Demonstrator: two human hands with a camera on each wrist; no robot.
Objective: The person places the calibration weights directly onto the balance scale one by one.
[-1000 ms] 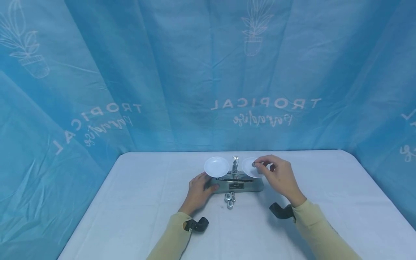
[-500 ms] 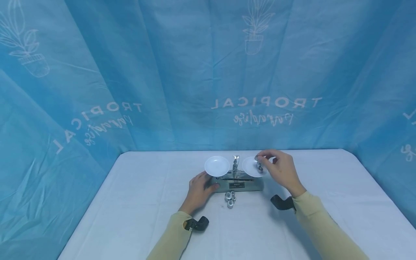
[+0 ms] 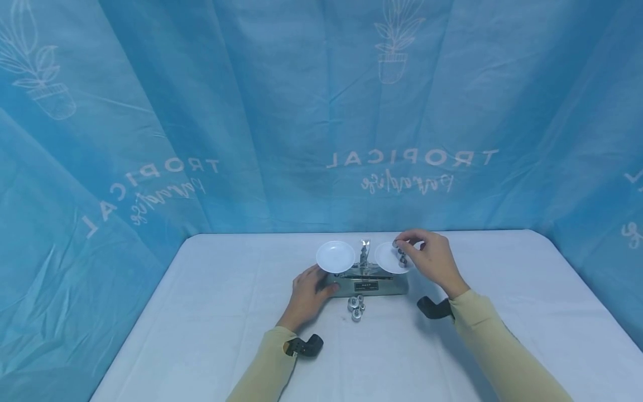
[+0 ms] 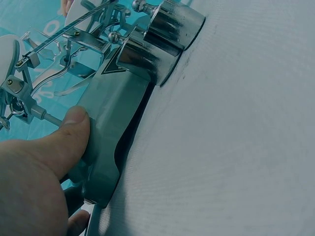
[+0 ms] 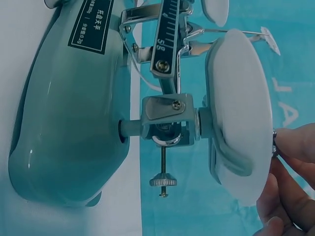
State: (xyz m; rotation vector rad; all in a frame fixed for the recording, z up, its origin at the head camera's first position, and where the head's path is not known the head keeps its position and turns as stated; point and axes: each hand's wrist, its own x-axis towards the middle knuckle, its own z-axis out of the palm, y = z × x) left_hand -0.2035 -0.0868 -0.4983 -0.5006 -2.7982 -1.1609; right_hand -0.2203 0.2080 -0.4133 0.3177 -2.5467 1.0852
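A small balance scale (image 3: 369, 286) with a grey-green base and two white pans stands mid-table. My left hand (image 3: 307, 294) grips the left end of the base, and the left wrist view shows the thumb (image 4: 69, 132) pressed on the base (image 4: 113, 113). The left pan (image 3: 335, 257) holds nothing. My right hand (image 3: 429, 258) hovers over the right pan (image 3: 385, 258) and pinches a small metal weight (image 3: 400, 254) against it. In the right wrist view the fingertips (image 5: 290, 147) sit at the face of that pan (image 5: 241, 113).
Several loose metal weights (image 3: 356, 308) stand on the white tablecloth just in front of the scale, and they also appear close up as weights (image 4: 162, 34) in the left wrist view. Blue printed curtains close in the table at the back and both sides.
My right hand has shifted slightly back and right over the right pan, bringing the weight down onto it. The left hand and the scale base have stayed still.
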